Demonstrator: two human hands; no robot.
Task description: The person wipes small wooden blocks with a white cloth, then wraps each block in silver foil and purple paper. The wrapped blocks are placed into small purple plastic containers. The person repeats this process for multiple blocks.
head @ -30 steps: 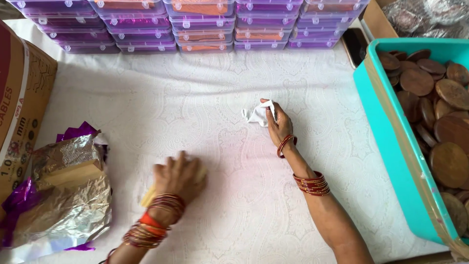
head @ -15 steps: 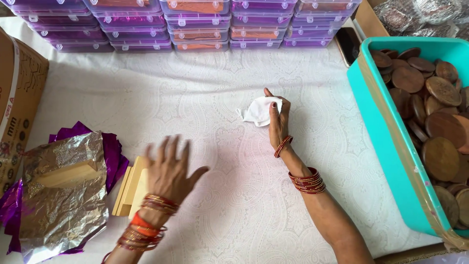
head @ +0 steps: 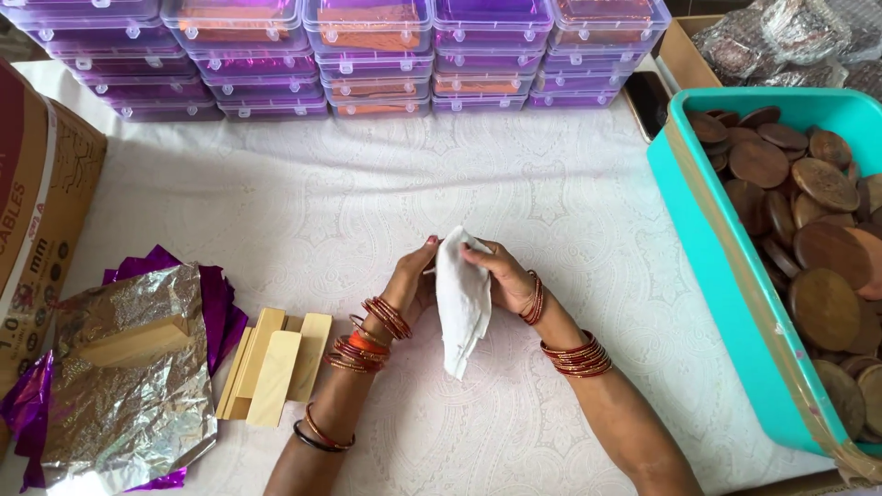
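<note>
Head view, looking down on a white patterned tablecloth (head: 303, 211). At centre, both hands raised a little above the cloth and brought together around a white crumpled tissue (head: 461, 312): left hand (head: 411, 280) closed on its upper left edge, right hand (head: 499, 273) pinching its upper right edge, the lower end hanging loose toward the table. Red and orange bangles (head: 367, 335) stacked on the left wrist, red bangles (head: 576, 354) on the right forearm. Just left of the left forearm, a small pile of pale wooden slats (head: 274, 366) lying flat on the cloth, apart from both hands. Further left, a crinkled sheet of silver foil (head: 129, 404) over purple wrapping, with a pale wooden block (head: 133, 343) resting on top. At the left edge, a brown cardboard box (head: 37, 230). Along the far edge, rows of stacked purple-tinted plastic boxes (head: 367, 46) with clip lids. On the right, a teal plastic tub (head: 726, 303), well apart from the hands, filled with dark round wooden discs (head: 818, 303). Beyond the tub, at top right, a cardboard carton (head: 684, 55) holding bubble-wrapped bundles (head: 781, 37).
</note>
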